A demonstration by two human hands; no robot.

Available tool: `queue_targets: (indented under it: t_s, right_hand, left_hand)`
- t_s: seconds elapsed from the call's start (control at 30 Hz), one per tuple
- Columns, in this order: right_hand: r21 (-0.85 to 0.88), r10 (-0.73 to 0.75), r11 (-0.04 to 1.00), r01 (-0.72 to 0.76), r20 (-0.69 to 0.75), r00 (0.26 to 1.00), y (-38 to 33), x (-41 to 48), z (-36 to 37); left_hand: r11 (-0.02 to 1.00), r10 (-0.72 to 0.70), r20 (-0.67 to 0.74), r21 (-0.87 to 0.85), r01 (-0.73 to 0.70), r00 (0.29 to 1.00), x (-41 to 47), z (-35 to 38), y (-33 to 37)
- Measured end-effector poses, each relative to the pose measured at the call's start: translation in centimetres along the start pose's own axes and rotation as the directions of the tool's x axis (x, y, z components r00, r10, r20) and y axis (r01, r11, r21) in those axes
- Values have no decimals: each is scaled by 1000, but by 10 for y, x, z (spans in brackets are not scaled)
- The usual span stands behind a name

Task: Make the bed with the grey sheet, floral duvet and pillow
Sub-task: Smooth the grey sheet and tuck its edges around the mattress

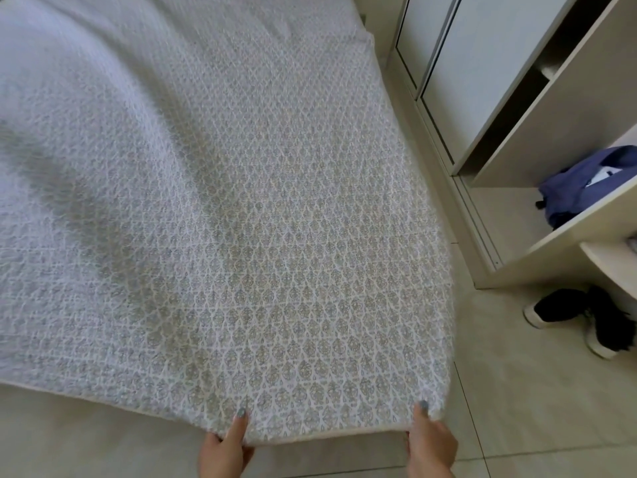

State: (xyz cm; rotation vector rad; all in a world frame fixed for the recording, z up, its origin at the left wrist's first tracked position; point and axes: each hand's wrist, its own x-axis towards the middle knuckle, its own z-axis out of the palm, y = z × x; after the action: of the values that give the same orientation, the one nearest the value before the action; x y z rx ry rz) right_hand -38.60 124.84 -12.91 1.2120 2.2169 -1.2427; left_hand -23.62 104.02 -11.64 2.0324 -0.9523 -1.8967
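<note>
The floral duvet (258, 236) is lying spread across the left and centre of the frame, its near edge held above the tiled floor (517, 408). The left grip (224, 446) is pinching that edge at bottom centre, thumb on top. The right grip (431, 443) is pinching the near corner likewise. Black shoes (582, 319) are sitting at the right.

Soft, bright light is filling the room evenly, without glare; a grey shadow is lying across the left of the floral duvet (258, 219); motion blur is smearing its far and left parts; the wide lens is bending the wardrobe (499, 98) lines at the right edge.
</note>
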Motion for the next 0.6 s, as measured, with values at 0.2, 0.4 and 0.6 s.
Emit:
queue_targets:
  t_s: [0.2,0.4,0.6]
  right_hand:
    - [84,258,959,-272,143,955,-11,17,22]
    - [100,272,948,-301,229,935,-41,23,46]
    - [330,133,920,-212,245,960,-91,26,74]
  left_hand:
    - [982,-140,8,127,138,990,31,6,-4]
    - [958,-196,130,238,161,972,51,26,16]
    - [943,-128,288,331,27,949,45,74,51]
